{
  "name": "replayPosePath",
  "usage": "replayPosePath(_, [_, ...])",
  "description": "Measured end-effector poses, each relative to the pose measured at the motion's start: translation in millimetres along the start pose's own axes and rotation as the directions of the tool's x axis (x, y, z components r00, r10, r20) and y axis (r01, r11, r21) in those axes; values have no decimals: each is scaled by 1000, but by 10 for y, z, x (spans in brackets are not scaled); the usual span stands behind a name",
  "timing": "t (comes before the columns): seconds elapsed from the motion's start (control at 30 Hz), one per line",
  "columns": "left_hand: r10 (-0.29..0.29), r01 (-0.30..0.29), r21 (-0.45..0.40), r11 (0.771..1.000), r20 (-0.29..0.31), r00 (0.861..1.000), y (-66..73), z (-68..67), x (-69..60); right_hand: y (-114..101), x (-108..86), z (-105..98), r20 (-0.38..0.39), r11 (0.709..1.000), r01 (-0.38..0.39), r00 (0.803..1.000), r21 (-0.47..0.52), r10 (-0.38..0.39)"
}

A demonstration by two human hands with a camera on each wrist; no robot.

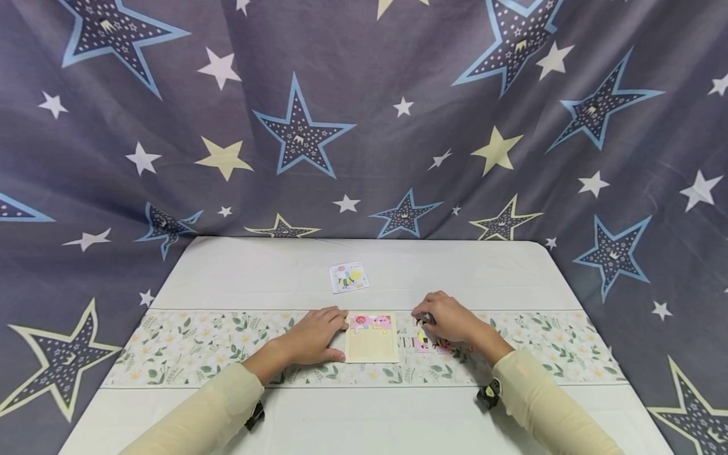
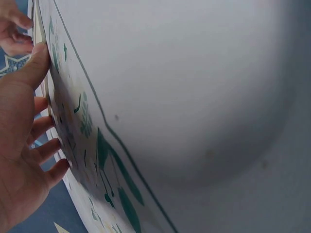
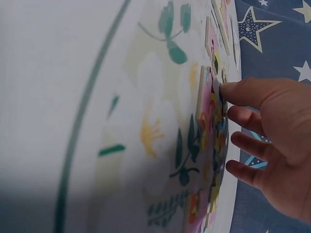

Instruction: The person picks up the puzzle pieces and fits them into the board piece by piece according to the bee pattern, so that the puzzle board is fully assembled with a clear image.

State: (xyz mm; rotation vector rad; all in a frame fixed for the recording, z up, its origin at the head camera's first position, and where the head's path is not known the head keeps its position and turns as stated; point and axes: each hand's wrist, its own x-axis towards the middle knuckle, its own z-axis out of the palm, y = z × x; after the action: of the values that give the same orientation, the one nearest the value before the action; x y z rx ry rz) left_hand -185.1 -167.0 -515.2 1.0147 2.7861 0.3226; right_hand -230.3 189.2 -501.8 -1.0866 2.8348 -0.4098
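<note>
My left hand [image 1: 318, 335] rests flat at the left edge of a square wooden puzzle tray [image 1: 370, 347], the thumb at its lower left corner. Along the tray's top lie pink puzzle pieces [image 1: 371, 322]; its lower part shows bare wood. To the right of the tray, my right hand [image 1: 449, 319] pinches a dark and yellow puzzle piece [image 1: 423, 320] between thumb and fingertips, partly hidden. Loose pink, yellow and black pieces [image 1: 423, 344] lie just below that hand. In the right wrist view, the thumb [image 3: 233, 92] touches a piece among several spread on the cloth.
A square picture card [image 1: 349, 277] with a bee on it lies behind the tray. The white table [image 1: 256, 272] has a floral band [image 1: 188, 347] across its middle. A star-patterned curtain [image 1: 364, 158] hangs behind and at both sides.
</note>
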Motion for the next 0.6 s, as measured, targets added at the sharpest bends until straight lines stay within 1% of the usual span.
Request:
replayPosePath(0.2, [-3,3,-2,1000,3,1000,6,-3,0,21,-1,40,-27,999,17,999,-27,-18])
replayPosePath(0.4, [-1,1,-1,1000,0,1000,6,-11,-6,5,2,25,-19,1000,10,1000,-11,-11])
replayPosePath(0.6, [1,-1,0,1000,-3,1000,9,-10,-3,11,28,26,-29,1000,27,999,-13,-28])
